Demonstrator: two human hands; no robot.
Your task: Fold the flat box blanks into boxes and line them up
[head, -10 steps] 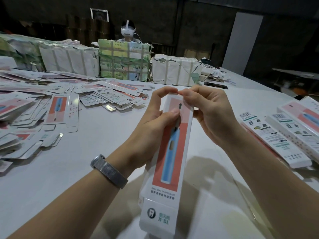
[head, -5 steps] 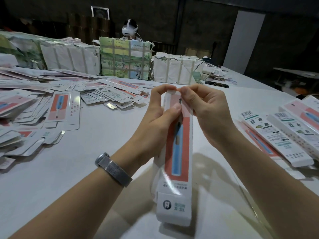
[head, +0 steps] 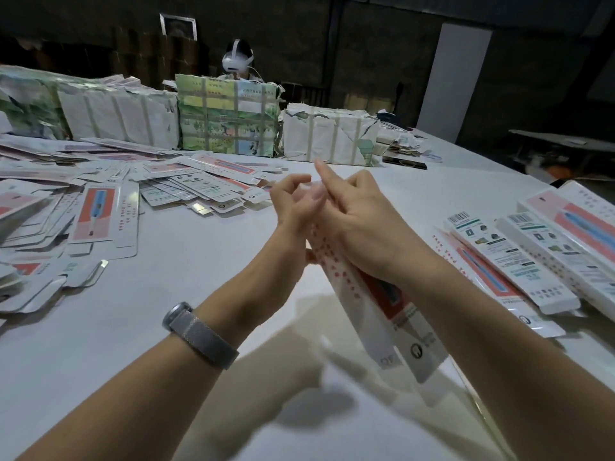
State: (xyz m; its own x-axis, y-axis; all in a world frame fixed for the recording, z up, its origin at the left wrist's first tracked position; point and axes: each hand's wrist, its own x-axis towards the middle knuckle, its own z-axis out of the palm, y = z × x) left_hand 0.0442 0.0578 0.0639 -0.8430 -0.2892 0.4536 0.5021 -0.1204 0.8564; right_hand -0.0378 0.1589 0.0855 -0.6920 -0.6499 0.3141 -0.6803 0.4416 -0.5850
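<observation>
Both hands meet at the centre of the view around one long toothbrush box (head: 376, 294), which is held in the air above the white table (head: 166, 327) and slants from the hands down toward 5 o'clock. The right hand (head: 359, 221) lies over the upper part of the box with its fingers curled around it and the index finger pointing up; the left hand (head: 293, 207) has its thumb and fingers bent at the top end, and it seems to pinch or push the end flap there, although the motion blur does not let me be sure of the contact. I judge that this box already has its tube shape and that the top end is now being closed; the lower end seems to be open. At 3 o'clock, a row of finished boxes (head: 532, 254) lies side by side on the table, so a part of the work is done and lined up. At 9 to 10 o'clock a large heap of flat box blanks (head: 109, 207) is spread out, and at 11 to 12 o'clock stand wrapped bundles (head: 226, 118), probably with more blanks. So most of the work is left, as far as I can see.
</observation>
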